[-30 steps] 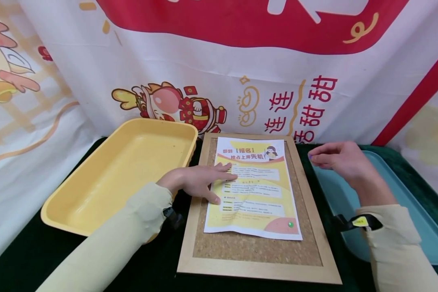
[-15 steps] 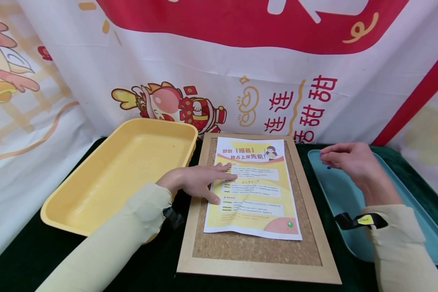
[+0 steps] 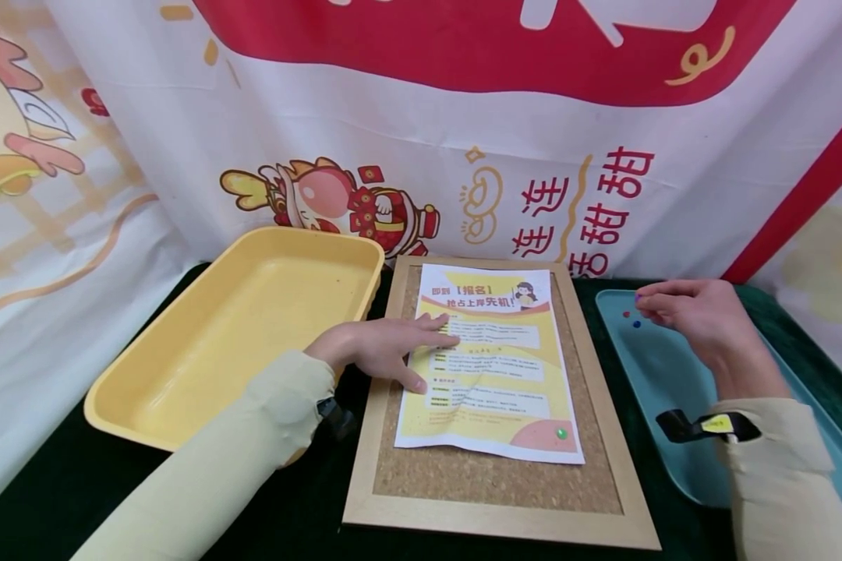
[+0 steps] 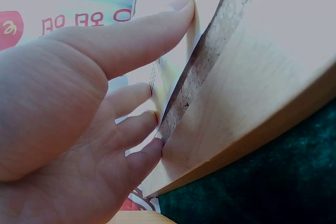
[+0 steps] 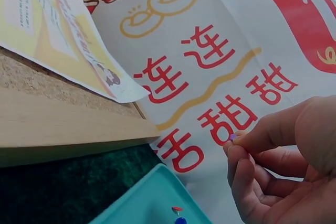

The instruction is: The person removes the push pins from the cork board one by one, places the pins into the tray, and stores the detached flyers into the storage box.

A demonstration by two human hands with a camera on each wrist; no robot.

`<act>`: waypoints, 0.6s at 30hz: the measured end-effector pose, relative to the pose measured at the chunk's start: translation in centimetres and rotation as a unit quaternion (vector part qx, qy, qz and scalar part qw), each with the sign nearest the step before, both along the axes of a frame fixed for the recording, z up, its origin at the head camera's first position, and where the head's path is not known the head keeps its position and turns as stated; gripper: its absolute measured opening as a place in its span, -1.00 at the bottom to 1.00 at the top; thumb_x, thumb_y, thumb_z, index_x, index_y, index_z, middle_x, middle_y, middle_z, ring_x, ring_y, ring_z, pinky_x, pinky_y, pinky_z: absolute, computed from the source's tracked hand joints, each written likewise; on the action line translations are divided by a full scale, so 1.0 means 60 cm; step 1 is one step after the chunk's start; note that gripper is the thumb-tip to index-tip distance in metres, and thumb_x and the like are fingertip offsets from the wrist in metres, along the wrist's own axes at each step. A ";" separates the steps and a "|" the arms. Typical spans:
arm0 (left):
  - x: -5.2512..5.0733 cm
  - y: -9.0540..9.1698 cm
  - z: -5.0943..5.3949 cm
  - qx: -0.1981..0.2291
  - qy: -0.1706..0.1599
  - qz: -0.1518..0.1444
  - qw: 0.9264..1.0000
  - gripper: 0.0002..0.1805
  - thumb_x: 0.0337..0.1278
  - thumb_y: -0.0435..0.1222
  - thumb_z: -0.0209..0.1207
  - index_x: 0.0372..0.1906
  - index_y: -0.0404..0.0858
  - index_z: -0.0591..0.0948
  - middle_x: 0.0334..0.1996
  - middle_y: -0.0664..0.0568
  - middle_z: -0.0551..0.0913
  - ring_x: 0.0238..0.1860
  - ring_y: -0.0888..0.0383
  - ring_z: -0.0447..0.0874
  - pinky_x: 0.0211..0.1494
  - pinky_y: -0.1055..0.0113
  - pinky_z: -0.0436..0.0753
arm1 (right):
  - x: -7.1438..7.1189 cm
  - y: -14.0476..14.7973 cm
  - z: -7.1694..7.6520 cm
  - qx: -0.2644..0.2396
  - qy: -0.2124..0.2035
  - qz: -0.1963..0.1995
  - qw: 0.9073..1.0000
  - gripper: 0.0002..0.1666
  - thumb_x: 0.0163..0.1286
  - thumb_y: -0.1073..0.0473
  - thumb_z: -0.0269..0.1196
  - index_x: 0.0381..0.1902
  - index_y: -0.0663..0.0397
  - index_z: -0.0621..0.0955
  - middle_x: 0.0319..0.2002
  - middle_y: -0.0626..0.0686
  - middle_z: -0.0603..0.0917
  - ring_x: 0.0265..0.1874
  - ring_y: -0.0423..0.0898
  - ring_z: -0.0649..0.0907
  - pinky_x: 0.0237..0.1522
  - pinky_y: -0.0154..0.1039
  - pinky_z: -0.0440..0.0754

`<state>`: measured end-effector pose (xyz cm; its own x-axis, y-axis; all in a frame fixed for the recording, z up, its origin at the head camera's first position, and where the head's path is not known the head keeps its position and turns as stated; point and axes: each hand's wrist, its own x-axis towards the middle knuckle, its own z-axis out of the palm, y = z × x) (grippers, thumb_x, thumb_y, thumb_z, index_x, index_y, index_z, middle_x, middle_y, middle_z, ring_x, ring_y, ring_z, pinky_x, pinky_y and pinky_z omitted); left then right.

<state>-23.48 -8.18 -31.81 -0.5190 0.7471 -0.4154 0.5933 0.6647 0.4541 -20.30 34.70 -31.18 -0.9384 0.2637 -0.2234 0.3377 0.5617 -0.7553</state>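
My left hand [image 3: 386, 347], fingers spread, rests on the left side of a yellow-and-white printed sheet [image 3: 491, 397]. The sheet lies on a wood-framed corkboard [image 3: 494, 481], and a green pushpin [image 3: 561, 433] sits at its lower right corner. Over the far end of a blue tray [image 3: 681, 389], my right hand [image 3: 712, 327] pinches a small purple pushpin [image 5: 232, 137] between thumb and fingertips. Inside the tray, close to those fingertips, lie a red thumbtack [image 5: 177, 209] and a blue pushpin [image 5: 180, 220]. The left wrist view shows the thumb and fingertips along the paper's edge.
A large yellow tub [image 3: 231, 343] stands left of the corkboard, partly behind the left forearm. Dark green cloth [image 3: 309, 514] covers the table. A printed white-and-red banner [image 3: 421, 132] hangs behind everything.
My right hand has moved right, away from the corkboard and farther over the blue tray, uncovering the red and blue pins. The left hand has stayed on the sheet.
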 end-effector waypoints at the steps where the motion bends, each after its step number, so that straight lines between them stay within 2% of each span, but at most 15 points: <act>1: 0.000 0.000 0.000 0.000 0.000 0.001 1.000 -0.14 0.47 -0.13 0.30 0.72 0.04 0.17 0.78 0.02 -0.20 0.79 -0.02 -0.30 0.78 -0.09 -0.06 | 0.000 0.002 0.000 0.002 0.001 0.000 1.000 -0.31 0.62 -0.20 0.18 0.48 0.11 0.53 0.29 0.15 0.62 0.24 0.13 0.60 0.08 -0.19 0.64; 4: -0.001 0.001 0.000 0.001 -0.001 0.003 1.000 -0.13 0.46 -0.14 0.31 0.72 0.04 0.17 0.78 0.03 -0.20 0.79 -0.01 -0.30 0.78 -0.09 -0.06 | 0.000 0.007 -0.002 0.005 0.002 0.001 1.000 -0.32 0.64 -0.18 0.17 0.48 0.13 0.53 0.27 0.16 0.64 0.24 0.14 0.60 0.06 -0.21 0.64; 11: -0.001 0.001 0.002 -0.001 -0.001 0.002 1.000 -0.13 0.46 -0.13 0.31 0.72 0.05 0.17 0.78 0.03 -0.20 0.79 -0.01 -0.31 0.78 -0.09 -0.06 | 0.001 0.012 -0.007 0.003 -0.004 0.003 1.000 -0.35 0.67 -0.11 0.14 0.50 0.18 0.50 0.38 0.29 0.56 0.29 0.18 0.58 0.07 -0.17 0.64; 18: 0.001 0.001 0.001 0.000 -0.002 0.003 1.000 -0.13 0.46 -0.13 0.31 0.72 0.05 0.17 0.78 0.04 -0.20 0.79 0.00 -0.30 0.78 -0.08 -0.06 | 0.002 0.020 -0.012 0.001 -0.012 0.000 1.000 -0.36 0.67 -0.10 0.14 0.49 0.18 0.51 0.23 0.17 0.68 0.27 0.18 0.55 0.11 -0.05 0.59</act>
<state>-23.43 -8.12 -31.74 -0.5217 0.7440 -0.4175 0.5875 0.6681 0.4566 -20.20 35.93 -31.90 -0.9328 0.2642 -0.2451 0.3556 0.5640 -0.7453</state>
